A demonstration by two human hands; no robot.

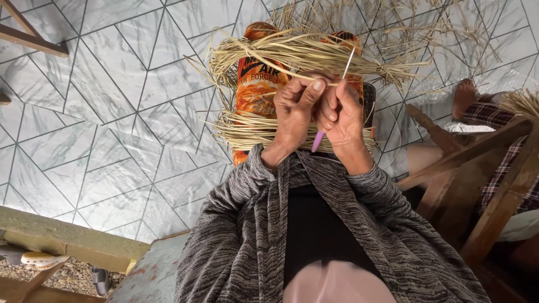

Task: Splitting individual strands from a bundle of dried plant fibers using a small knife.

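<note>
Both hands are raised together at the centre of the frame, above the person's lap, wrists bent upward and forearms rising from grey knitted sleeves [236, 224]. The left hand [295, 115] is curled, thumb extended to the right and pressed onto a thin straw strand [292, 76] that runs across the fingertips. The right hand [343, 115] is closed around a slim tool [332, 106]: its metal needle end projects up and to the right above the fingers, and its purple handle shows below the palms. The two hands touch each other at the knuckles; neither is open.

The strand leads into a loose bundle of straw [297, 53] draped across the upper centre of the frame, just beyond the fingertips. A second band of straw [247, 130] lies lower, behind the wrists. Both bands wrap over an orange printed cloth [255, 84] on the person's knees. Whether the needle tip passes through the strand cannot be told.

Loose straw [426, 22] is scattered on the tiled floor [101, 101] at upper right. At the right edge, a wooden chair frame [483, 185] stands close by, with another person's bare foot [464, 96] and checked cloth [505, 163] beside it. A wooden beam [62, 238] and a sandal [42, 258] occupy the lower left corner.
</note>
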